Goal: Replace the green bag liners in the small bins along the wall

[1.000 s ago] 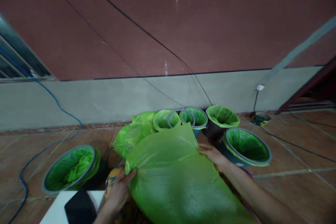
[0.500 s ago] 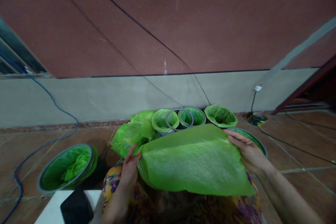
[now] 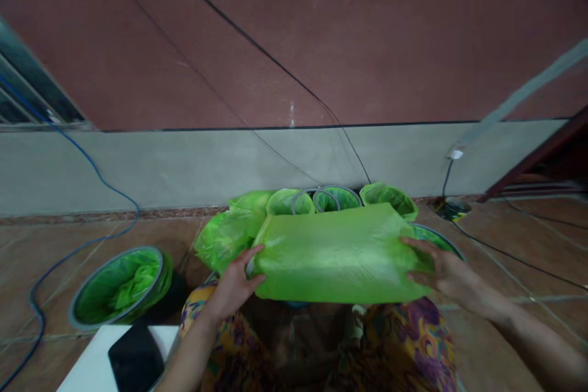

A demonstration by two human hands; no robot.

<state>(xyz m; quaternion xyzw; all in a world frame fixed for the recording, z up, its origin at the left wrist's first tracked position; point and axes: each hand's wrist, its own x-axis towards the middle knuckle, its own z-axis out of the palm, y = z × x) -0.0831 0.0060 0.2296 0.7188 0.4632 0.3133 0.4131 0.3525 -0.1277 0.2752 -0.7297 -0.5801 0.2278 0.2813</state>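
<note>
A green plastic bag (image 3: 331,257) is stretched wide in front of me, above my lap. My left hand (image 3: 236,278) grips its left edge between thumb and fingers. At the other end, my right hand (image 3: 441,269) holds the bag's right side, slightly blurred, with thumb and fingers spread over the plastic. Just behind the bag stand several bins with green liners, among them one bin (image 3: 287,202) and another bin (image 3: 389,199). A loose grey ring (image 3: 337,199) leans there. Crumpled green bags (image 3: 225,236) lie to the left.
A large lined bin (image 3: 78,312) stands at the left, beside a white surface (image 3: 85,367) with a black object (image 3: 135,358) on it. A blue cable (image 3: 103,177) runs down the left. Behind the bins is the wall (image 3: 184,165); a socket (image 3: 456,154) is at right.
The bag has been lifted and drawn flatter, its lower edge now higher. My left hand has shifted slightly right, and my right hand has moved down the bag's side.
</note>
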